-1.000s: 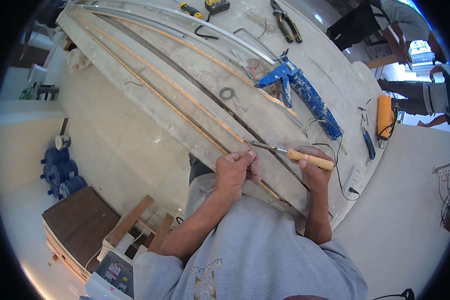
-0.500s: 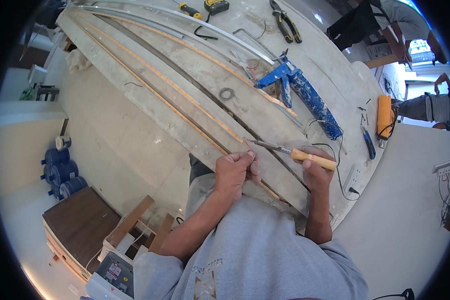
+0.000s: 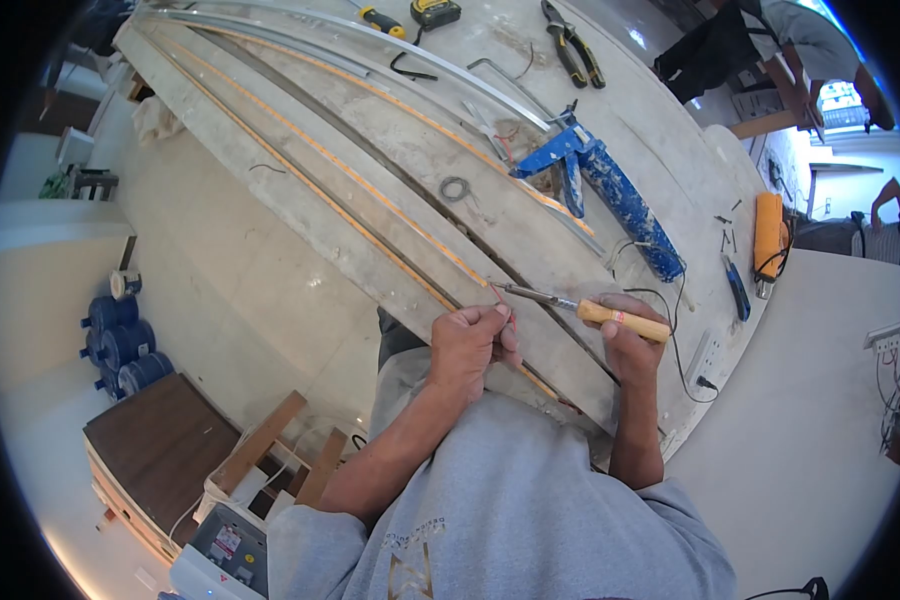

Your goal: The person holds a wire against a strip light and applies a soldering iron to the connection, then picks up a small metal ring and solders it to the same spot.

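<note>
My right hand is closed around the wooden handle of a soldering iron, whose metal shaft points left. Its tip is at the end of an orange LED strip, where a thin red wire begins; contact is too small to tell. Pinched in the fingers of my left hand is this red wire, just below the strip's end. A second orange strip runs along the work surface beside the first, passing close to my left hand.
On the table lie a blue caulking gun, pliers, a tape measure, a blue cutter, an orange tool and a power strip. People stand beyond the upper right edge.
The soldering iron has shifted slightly left at the strip's end, with my right hand. My left hand keeps its place. A person in the right background has moved.
</note>
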The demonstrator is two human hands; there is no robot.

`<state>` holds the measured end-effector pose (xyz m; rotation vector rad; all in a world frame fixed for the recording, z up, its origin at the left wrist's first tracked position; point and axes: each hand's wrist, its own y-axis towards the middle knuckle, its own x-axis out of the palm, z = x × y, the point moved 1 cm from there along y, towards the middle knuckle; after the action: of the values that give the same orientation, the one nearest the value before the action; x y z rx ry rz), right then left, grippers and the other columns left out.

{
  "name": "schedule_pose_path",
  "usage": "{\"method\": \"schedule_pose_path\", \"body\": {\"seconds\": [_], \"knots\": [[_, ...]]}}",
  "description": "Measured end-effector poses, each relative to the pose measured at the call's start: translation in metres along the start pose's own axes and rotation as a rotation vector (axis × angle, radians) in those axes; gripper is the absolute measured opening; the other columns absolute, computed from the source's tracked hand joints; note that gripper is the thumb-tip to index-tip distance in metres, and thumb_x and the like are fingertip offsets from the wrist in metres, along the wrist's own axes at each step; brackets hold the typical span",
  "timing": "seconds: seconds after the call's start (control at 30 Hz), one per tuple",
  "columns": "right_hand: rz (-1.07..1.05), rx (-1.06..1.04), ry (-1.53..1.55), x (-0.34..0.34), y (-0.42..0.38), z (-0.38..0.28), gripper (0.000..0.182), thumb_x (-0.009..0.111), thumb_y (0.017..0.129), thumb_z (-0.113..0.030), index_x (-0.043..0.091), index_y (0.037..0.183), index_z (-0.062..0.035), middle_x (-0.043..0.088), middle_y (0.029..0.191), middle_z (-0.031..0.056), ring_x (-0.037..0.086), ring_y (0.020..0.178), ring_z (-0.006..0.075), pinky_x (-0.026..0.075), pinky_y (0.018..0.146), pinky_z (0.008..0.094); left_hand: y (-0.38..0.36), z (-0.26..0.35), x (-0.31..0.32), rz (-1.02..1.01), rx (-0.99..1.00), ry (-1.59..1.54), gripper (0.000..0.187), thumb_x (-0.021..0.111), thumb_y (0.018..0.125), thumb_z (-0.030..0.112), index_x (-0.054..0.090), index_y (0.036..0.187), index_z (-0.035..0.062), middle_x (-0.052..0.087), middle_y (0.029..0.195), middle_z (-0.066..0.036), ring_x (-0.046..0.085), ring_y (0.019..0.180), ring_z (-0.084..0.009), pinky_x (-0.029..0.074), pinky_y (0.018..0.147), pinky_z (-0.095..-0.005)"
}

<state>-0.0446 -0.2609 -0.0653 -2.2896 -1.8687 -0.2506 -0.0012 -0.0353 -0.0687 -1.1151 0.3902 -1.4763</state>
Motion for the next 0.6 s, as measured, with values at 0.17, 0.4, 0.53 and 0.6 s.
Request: {"method": "schedule_pose_path", "body": {"seconds": [0.17,0.4,0.53,0.6], "knots": [[-0.018,-0.01,-0.031,-0.0038,-0.0008,0.0024,0.035,0.076,0.076,-0.011,0.065,0.103,0.0089,0.066,0.104,0.0228,0.067,0.091,0.0298,0.057,0.08,0.0398,0.0004,-0.0007,-0.0005,-0.002,0.003,0.006,0.019,0.062,0.094,0.017,0.066,0.09,-0.0006,0.062,0.061,-0.004,0.061,0.049,-0.0159,0.052,0.049,-0.0271],[0.017,0.028,-0.016,-0.0021,-0.0011,0.0008,0.033,0.074,0.074,-0.007,0.066,0.102,0.011,0.068,0.101,0.0202,0.067,0.09,0.0261,0.054,0.081,0.0366,0.0003,-0.0008,-0.0002,-0.003,0.005,-0.006,0.019,0.062,0.094,0.017,0.066,0.09,-0.0003,0.062,0.061,-0.004,0.061,0.05,-0.0161,0.052,0.05,-0.0271],[0.017,0.04,0.003,-0.0001,-0.0011,-0.0006,0.033,0.074,0.074,-0.006,0.067,0.102,0.0106,0.068,0.101,0.0198,0.066,0.092,0.0258,0.054,0.083,0.0362,0.0011,-0.002,-0.001,-0.005,0.003,-0.008,0.019,0.061,0.094,0.018,0.066,0.09,0.0002,0.063,0.062,-0.005,0.061,0.05,-0.0163,0.052,0.05,-0.0271],[0.017,0.038,-0.001,0.0003,-0.0009,-0.0007,0.033,0.074,0.074,-0.006,0.067,0.102,0.0105,0.068,0.101,0.0198,0.066,0.092,0.0258,0.054,0.083,0.0362,0.0014,-0.0025,-0.0014,-0.004,0.004,-0.007,0.019,0.061,0.094,0.018,0.066,0.089,0.0003,0.063,0.062,-0.005,0.061,0.05,-0.0164,0.052,0.05,-0.0272]]}}
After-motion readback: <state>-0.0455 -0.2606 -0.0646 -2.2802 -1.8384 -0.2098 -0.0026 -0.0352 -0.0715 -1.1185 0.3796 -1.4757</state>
